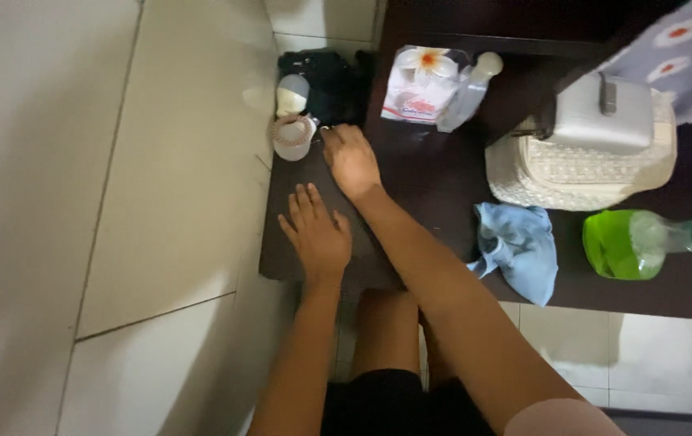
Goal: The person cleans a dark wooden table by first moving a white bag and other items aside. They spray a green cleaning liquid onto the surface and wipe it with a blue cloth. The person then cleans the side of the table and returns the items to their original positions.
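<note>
Both my hands on the dark table [427, 182].
Left hand [316, 234] flat, open; right hand [351, 160] ahead, fingers curled, empty, beside small jar [293, 136].

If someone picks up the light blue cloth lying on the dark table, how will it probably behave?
The light blue cloth lies crumpled in soft folds, so it would probably hang floppy and weigh little. One corner hangs past the edge of the dark table, so a push might slide it off. It looks unlikely to roll or break.
</note>
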